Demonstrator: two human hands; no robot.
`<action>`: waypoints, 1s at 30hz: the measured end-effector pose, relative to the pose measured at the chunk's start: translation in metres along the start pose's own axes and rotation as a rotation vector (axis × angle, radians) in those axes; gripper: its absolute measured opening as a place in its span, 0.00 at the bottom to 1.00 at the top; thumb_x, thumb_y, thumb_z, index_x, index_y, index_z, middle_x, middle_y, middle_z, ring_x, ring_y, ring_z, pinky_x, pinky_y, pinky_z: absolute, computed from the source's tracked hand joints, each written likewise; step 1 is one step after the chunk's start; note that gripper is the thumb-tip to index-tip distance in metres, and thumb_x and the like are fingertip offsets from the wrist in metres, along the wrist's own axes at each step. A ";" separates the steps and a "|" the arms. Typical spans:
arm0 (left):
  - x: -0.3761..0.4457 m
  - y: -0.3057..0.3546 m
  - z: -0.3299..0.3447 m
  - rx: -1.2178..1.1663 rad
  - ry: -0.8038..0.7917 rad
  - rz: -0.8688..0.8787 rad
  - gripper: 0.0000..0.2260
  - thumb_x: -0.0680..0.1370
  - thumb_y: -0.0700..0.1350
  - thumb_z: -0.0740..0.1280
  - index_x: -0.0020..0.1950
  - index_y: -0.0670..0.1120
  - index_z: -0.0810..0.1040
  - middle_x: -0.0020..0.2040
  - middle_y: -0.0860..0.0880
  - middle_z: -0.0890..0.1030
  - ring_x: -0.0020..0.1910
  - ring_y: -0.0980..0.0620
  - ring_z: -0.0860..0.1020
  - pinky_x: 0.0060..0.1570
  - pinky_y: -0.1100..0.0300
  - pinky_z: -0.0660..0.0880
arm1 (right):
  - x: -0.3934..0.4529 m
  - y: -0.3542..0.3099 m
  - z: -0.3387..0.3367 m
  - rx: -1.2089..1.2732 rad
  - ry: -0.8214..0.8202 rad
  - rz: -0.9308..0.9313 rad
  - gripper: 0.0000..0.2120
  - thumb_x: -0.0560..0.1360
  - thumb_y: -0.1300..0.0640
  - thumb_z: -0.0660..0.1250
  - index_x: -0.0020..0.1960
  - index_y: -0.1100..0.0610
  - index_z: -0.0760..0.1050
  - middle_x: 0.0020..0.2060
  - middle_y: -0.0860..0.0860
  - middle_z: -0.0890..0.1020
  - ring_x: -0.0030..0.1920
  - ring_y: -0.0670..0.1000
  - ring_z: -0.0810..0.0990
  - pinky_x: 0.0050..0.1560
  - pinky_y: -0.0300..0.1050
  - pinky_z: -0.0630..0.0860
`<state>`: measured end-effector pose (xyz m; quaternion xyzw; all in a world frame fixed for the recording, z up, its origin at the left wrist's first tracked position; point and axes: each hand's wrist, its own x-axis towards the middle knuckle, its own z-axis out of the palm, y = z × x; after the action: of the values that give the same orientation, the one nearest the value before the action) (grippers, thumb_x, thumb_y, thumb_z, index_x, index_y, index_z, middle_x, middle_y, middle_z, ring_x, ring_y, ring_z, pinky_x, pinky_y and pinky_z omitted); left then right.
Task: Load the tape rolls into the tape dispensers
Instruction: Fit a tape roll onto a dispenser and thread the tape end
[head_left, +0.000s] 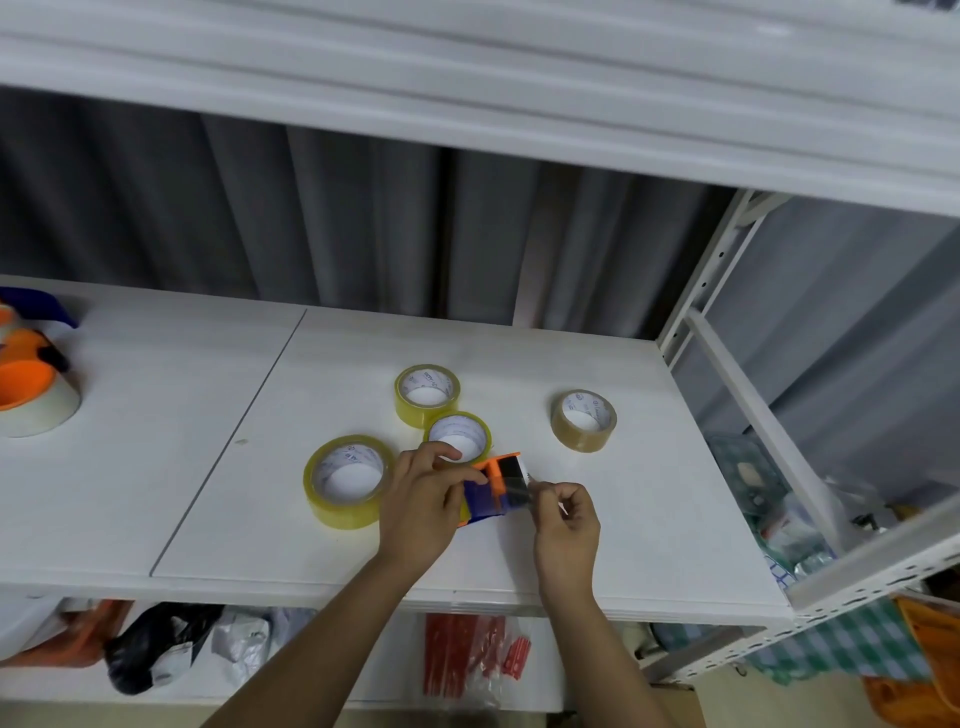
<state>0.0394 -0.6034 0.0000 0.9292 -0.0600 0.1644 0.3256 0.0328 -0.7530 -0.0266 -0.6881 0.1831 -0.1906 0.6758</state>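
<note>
Head view: four tape rolls (347, 480) (one half-hidden) ring the held dispenser (493, 493).

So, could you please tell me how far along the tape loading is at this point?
Done, it appears: one dispenser at the shelf's far left already carries a roll. In hand: the left hand holds the orange and blue dispenser while the right hand pinches the clear tape end at its front. Left: four loose rolls, three yellowish and one brown, lie on the shelf.
</note>
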 end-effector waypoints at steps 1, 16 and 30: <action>0.000 0.000 0.000 0.001 -0.003 -0.002 0.16 0.71 0.34 0.67 0.46 0.54 0.84 0.55 0.50 0.78 0.51 0.45 0.75 0.49 0.60 0.67 | 0.000 0.000 0.000 -0.003 0.002 0.000 0.07 0.75 0.66 0.64 0.39 0.66 0.71 0.34 0.52 0.76 0.33 0.42 0.71 0.36 0.32 0.70; 0.000 0.003 -0.001 0.064 -0.035 0.003 0.15 0.73 0.35 0.66 0.49 0.53 0.84 0.57 0.48 0.78 0.54 0.43 0.74 0.52 0.57 0.68 | 0.004 -0.004 0.001 -0.030 0.011 0.035 0.04 0.74 0.66 0.64 0.41 0.64 0.73 0.36 0.49 0.79 0.33 0.36 0.75 0.37 0.26 0.70; 0.001 0.001 -0.002 0.075 -0.081 0.003 0.15 0.75 0.37 0.64 0.52 0.55 0.83 0.60 0.49 0.77 0.57 0.45 0.73 0.53 0.56 0.67 | -0.001 -0.006 0.005 0.036 0.068 0.096 0.07 0.75 0.63 0.65 0.38 0.62 0.73 0.41 0.45 0.82 0.43 0.42 0.79 0.48 0.39 0.74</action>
<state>0.0394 -0.6025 0.0025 0.9465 -0.0682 0.1291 0.2877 0.0341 -0.7482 -0.0205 -0.6594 0.2354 -0.1844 0.6897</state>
